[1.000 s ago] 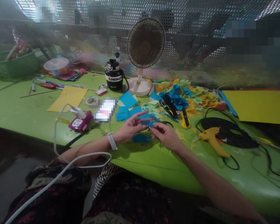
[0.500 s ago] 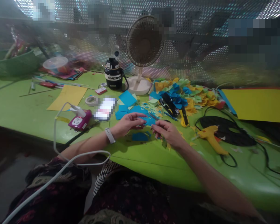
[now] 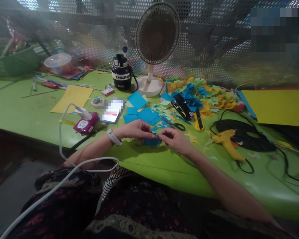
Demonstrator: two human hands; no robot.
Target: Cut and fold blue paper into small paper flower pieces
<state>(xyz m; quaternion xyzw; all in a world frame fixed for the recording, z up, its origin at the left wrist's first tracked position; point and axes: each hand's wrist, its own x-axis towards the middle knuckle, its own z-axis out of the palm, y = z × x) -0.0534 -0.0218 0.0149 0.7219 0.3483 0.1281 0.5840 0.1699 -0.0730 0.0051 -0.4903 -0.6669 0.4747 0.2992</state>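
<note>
Fingertips of my left hand (image 3: 139, 130) and my right hand (image 3: 175, 138) meet low over the front of the table. Both hands are closed in a pinch, thumbs against fingers, and whatever is between them is too small to make out. Just below and behind the fingertips is a blue paper piece (image 3: 150, 141), partly covered by my left hand. Scissors (image 3: 177, 126) with dark handles lie right behind my right hand. Beyond my left hand, blue paper pieces (image 3: 148, 115) are spread out, with small cut scraps beside them.
A stapler (image 3: 183, 107) and yellow cutter (image 3: 198, 121) lie before a pile of paper shapes (image 3: 211, 99). To the right is a yellow glue gun (image 3: 228, 142) with its cord. At left are a phone (image 3: 112, 111), tape roll (image 3: 97, 102) and purple power adapter (image 3: 86, 124). A fan (image 3: 149, 87) stands behind.
My hands have come together, fingertips now touching where they were apart. The scissors, partly hidden by my right hand before, now show more fully. The camera view has tilted slightly downward.
</note>
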